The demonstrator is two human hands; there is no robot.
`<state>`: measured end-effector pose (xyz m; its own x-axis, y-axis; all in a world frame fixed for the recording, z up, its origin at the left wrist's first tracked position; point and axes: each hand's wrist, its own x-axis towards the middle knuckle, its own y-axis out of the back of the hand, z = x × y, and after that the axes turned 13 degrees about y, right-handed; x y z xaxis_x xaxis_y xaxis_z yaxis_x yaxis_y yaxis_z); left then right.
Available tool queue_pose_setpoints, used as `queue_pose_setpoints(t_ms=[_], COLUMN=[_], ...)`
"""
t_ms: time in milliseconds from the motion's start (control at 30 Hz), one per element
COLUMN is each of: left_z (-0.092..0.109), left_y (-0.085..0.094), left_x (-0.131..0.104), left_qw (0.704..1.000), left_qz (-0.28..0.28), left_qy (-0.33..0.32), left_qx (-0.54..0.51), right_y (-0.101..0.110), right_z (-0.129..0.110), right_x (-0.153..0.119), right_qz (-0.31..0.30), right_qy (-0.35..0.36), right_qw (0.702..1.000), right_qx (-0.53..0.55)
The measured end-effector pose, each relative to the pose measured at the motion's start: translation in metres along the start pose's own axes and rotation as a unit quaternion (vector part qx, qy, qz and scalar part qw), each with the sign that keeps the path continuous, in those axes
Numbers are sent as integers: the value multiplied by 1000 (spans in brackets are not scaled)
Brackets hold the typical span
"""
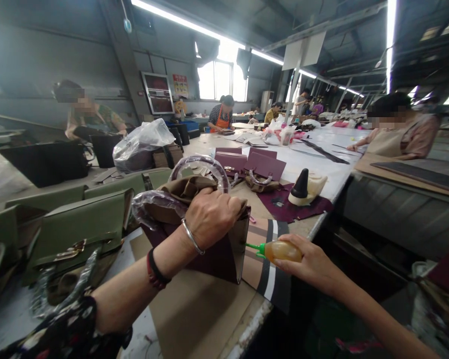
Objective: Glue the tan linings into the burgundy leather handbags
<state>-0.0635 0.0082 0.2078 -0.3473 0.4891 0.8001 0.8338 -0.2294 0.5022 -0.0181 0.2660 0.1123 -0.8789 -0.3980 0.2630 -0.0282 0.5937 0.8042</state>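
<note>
My left hand (211, 217) is closed on the top edge of a maroon handbag (205, 262), which stands tilted on a brown board (194, 309). Clear plastic wraps the bag's handles (204, 164), and brown lining (187, 189) bunches out of its opening. In my right hand (309, 259) is a squeeze bottle (282, 251) of amber liquid with a green nozzle. The thin nozzle tip points left at the bag's side panel (239, 239); I cannot tell whether it touches. My left fingertips are partly hidden behind the bag's edge.
Green handbags (82, 224) stand close together on the left. A cream container with a black cone (301, 184) sits on maroon material (269, 204) beyond my right hand. Further maroon bags (264, 164) and a clear plastic bag (142, 144) lie behind. Co-workers sit around the long table (322, 149).
</note>
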Motion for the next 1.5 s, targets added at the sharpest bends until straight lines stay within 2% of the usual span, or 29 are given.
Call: queue_pose_setpoints(t_ms=[333,500,667,767,933,1167,1400,1500], left_z=[7,13,19,21,22,22,21,21], left_y=[19,27,35,39,42,42,45,47], left_x=[-9,-15,-20,-23,-26,-27,-28,-29], left_qw=[1000,999,998,996,994,994,993,992], left_qz=[-24,-33,-57,-70,-88,-91,-104,-110], left_qy=[12,16,24,28,33,35,44,46], left_qx=[-8,-23,-30,-38,-48,-44,-39,-42], right_y=[-6,-5,-2,-5,-8,-3,-13,-14], right_z=[1,-2,-4,-3,-3,0,-4,-5], right_x=[-6,-8,-5,-6,-9,-5,-17,-17], right_qz=[-11,-43,-7,-9,-41,-11,-65,-69], right_qy=[0,-10,-11,-12,-11,-6,-8,-6], right_qw=[1000,999,1000,1000,999,1000,997,997], right_qx=[14,30,7,4,23,4,35,44])
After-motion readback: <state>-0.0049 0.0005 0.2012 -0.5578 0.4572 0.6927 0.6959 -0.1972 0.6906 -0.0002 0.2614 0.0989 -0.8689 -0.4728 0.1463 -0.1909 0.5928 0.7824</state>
